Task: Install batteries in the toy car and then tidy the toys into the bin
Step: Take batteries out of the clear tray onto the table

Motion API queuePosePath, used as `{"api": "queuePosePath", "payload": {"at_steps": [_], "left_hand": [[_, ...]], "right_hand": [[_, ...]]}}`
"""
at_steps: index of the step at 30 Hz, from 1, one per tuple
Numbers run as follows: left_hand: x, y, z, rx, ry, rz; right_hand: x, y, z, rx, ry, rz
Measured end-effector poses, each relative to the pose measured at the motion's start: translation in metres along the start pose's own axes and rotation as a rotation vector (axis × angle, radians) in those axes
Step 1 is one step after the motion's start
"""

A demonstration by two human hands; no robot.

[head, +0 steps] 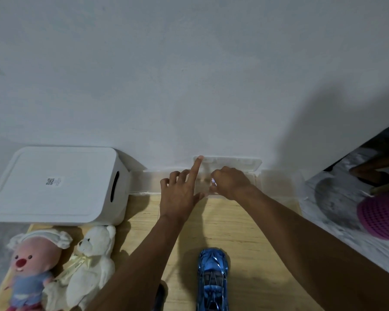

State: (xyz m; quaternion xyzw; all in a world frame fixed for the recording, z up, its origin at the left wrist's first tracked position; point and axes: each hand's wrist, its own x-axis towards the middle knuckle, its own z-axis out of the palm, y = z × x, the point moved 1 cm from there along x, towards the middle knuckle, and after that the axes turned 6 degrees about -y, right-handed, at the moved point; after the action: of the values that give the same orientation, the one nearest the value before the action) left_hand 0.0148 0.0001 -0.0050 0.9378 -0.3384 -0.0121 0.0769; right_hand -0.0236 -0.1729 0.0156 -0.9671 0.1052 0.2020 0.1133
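Note:
A shiny blue toy car (212, 279) stands on the wooden floor near the bottom middle. A clear plastic case (234, 167) lies open against the wall. My left hand (180, 189) rests on the case, its index finger stretched up to the lid's top edge and the other fingers loosely bent. My right hand (230, 181) reaches into the case with fingers curled, pinching a small shiny object (213, 181); I cannot tell what it is. A white lidded bin (54, 187) sits at the left by the wall.
A pink plush doll (32, 265) and a white teddy bear (92, 263) lie at the lower left. A second clear tray (144, 182) sits between the bin and my hands. At the right are a marble floor and a pink mesh basket (382, 216).

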Motion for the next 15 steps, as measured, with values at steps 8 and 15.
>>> {"api": "queuePosePath", "payload": {"at_steps": [8,15], "left_hand": [[-0.001,0.0,-0.002,0.046,0.006,-0.012],[-0.001,0.004,-0.007,0.087,-0.014,-0.037]], "right_hand": [[-0.03,0.009,-0.002,0.178,0.053,-0.037],[-0.062,0.017,0.001,0.505,0.066,-0.046]]}}
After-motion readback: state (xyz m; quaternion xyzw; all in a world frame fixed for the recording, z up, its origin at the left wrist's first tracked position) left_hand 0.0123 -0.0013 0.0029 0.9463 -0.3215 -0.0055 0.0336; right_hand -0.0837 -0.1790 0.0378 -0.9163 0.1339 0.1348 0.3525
